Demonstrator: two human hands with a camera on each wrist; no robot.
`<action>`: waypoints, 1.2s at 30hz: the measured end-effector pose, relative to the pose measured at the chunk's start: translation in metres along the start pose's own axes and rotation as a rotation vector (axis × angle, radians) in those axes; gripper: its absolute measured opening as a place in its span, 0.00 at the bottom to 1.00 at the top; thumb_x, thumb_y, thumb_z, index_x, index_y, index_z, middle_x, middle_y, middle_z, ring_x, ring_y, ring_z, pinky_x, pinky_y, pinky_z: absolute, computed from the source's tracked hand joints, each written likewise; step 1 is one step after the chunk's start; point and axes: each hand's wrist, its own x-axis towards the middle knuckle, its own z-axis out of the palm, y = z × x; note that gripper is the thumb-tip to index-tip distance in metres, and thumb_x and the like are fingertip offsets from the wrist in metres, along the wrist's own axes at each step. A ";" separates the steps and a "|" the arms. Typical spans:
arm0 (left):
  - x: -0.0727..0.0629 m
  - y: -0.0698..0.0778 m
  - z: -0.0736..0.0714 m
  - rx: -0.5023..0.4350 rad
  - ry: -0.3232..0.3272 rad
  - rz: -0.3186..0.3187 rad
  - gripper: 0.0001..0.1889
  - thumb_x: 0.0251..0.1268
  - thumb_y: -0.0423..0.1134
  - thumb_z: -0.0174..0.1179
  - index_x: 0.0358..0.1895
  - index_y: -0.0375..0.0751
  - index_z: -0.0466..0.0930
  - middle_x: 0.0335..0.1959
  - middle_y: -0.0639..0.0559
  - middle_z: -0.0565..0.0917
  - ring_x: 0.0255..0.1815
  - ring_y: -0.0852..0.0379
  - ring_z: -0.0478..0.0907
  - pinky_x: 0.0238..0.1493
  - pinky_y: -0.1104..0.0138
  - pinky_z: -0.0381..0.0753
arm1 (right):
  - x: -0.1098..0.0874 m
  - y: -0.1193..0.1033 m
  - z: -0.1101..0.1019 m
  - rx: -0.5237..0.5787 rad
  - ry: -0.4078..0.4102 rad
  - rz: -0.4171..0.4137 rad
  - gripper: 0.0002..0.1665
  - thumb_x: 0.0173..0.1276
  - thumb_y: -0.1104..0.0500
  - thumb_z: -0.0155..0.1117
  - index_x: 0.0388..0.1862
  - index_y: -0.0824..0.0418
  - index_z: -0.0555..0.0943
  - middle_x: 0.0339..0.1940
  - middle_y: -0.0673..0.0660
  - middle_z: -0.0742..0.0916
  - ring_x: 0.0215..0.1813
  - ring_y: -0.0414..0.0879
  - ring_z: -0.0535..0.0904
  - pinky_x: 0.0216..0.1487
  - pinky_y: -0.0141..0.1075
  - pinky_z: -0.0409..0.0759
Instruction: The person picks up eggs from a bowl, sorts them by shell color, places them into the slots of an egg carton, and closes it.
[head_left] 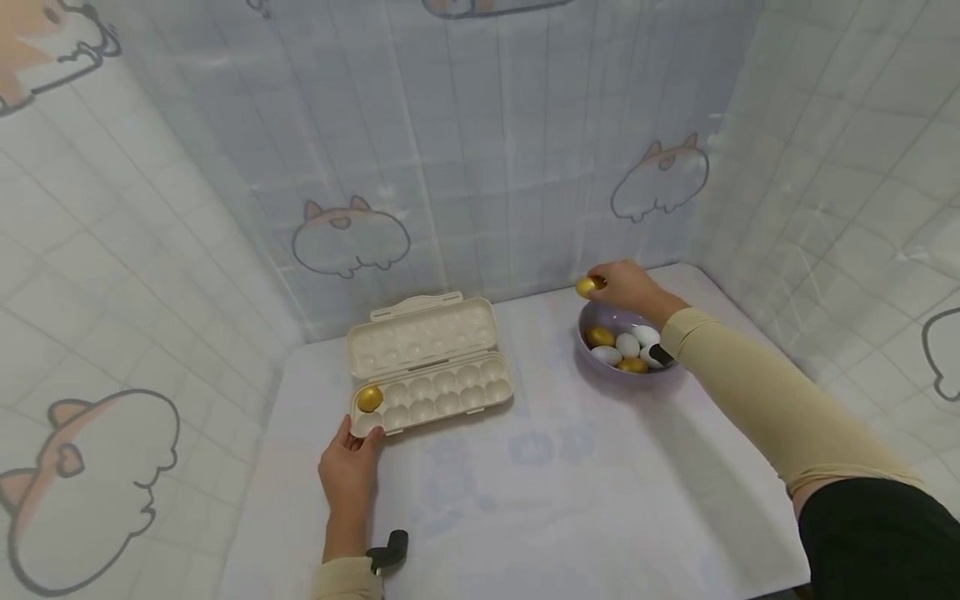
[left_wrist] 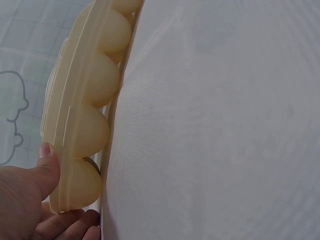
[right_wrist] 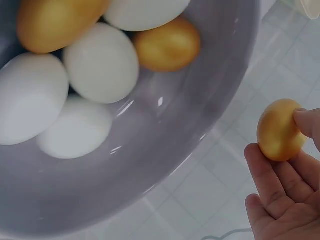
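A gold egg (right_wrist: 280, 131) is pinched between the thumb and fingertips of the right hand (head_left: 630, 287), the grip opened only to the egg's width. Just below that grip, a purple bowl (head_left: 617, 377) is seen, in which white eggs (head_left: 628, 345) and more gold eggs (head_left: 600, 337) are piled. Well to the left, the near left end of an open egg carton (head_left: 422, 409) is gripped by the left hand (head_left: 350, 467), the thumb laid against its rim and the fingers curled at its underside. Just beyond this grip, one gold egg is held in the back row's leftmost cup. The left fingers are partly hidden by the carton in the head view, and the hand is cut off in its wrist view. Part of the bowl is covered by the right arm and a black wrist piece (head_left: 660, 355); faint blue marks on the white table (head_left: 570, 517) cannot be read.
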 end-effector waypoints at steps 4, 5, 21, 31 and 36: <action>0.002 -0.002 0.004 0.010 0.004 0.014 0.42 0.69 0.44 0.73 0.81 0.35 0.63 0.74 0.34 0.74 0.72 0.38 0.78 0.68 0.52 0.81 | 0.005 -0.007 0.001 -0.011 0.003 -0.023 0.27 0.76 0.55 0.65 0.68 0.68 0.80 0.60 0.67 0.88 0.58 0.59 0.84 0.63 0.54 0.85; 0.003 -0.002 0.005 0.013 0.009 0.019 0.42 0.69 0.44 0.73 0.81 0.35 0.63 0.74 0.34 0.75 0.72 0.38 0.79 0.67 0.52 0.81 | 0.006 -0.008 0.001 -0.015 0.005 -0.033 0.27 0.76 0.55 0.65 0.67 0.69 0.80 0.60 0.68 0.88 0.58 0.60 0.84 0.63 0.54 0.85; 0.010 -0.004 0.001 -0.011 0.041 0.030 0.42 0.70 0.42 0.72 0.81 0.35 0.62 0.74 0.33 0.75 0.72 0.39 0.79 0.66 0.56 0.81 | 0.032 -0.045 0.006 -0.030 0.038 -0.158 0.25 0.76 0.54 0.68 0.65 0.66 0.83 0.57 0.64 0.90 0.58 0.58 0.86 0.62 0.51 0.85; -0.002 -0.006 -0.009 -0.014 0.077 0.007 0.42 0.70 0.42 0.72 0.82 0.35 0.62 0.75 0.34 0.74 0.73 0.38 0.78 0.68 0.53 0.82 | 0.049 -0.074 0.022 0.000 -0.027 -0.228 0.25 0.77 0.54 0.66 0.66 0.66 0.82 0.59 0.64 0.89 0.57 0.57 0.86 0.60 0.51 0.86; -0.004 0.000 -0.001 -0.021 0.078 0.017 0.42 0.69 0.43 0.73 0.81 0.37 0.63 0.74 0.34 0.76 0.72 0.39 0.79 0.68 0.53 0.83 | 0.048 -0.073 0.021 -0.002 -0.035 -0.228 0.25 0.77 0.54 0.67 0.66 0.65 0.82 0.57 0.63 0.90 0.54 0.56 0.86 0.59 0.51 0.86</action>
